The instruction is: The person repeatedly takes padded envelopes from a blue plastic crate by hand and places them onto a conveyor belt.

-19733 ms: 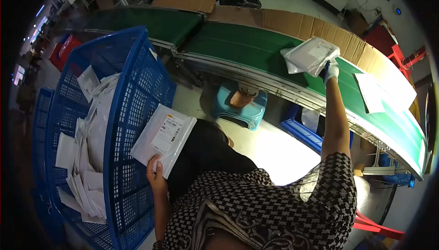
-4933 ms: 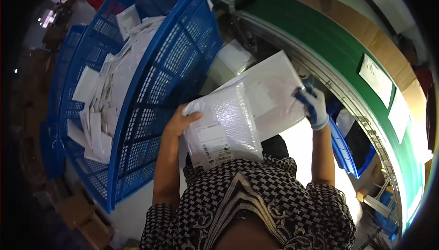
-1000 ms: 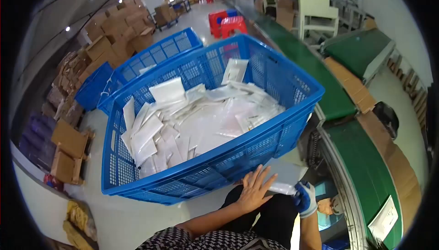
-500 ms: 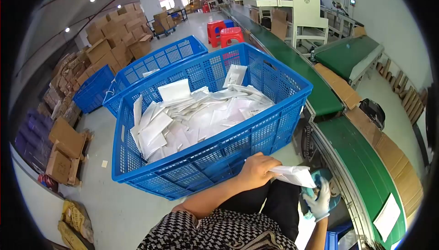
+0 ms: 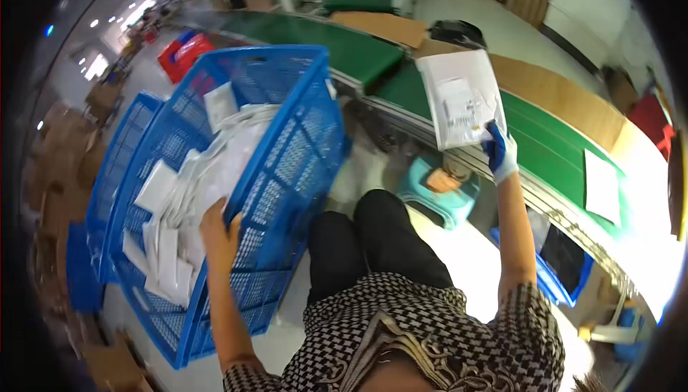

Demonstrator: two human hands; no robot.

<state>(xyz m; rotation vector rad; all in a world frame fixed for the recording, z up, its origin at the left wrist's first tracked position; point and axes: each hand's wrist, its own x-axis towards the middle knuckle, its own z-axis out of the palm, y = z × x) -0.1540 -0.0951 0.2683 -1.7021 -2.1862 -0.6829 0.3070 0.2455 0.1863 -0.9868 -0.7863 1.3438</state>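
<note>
My right hand, in a white glove with blue on the fingers, grips the lower edge of a white padded mailer. A printed label shows through a clear patch on the mailer, which is held up over the green conveyor belt. My bare left hand is at the near rim of a big blue plastic crate, thumb apart from the fingers. The fingertips are partly hidden, with no mailer visible in them. Many white mailers lie heaped inside the crate.
Another blue crate stands behind the first. A white sheet or flat mailer lies on the belt at the right. Below the belt are a light-blue stool and a blue bin. Red stools stand beyond the crate.
The view has turned to the right. The mailer has passed from my left hand to my gloved right hand and is now raised over the belt. My left hand has moved to the crate's rim.
</note>
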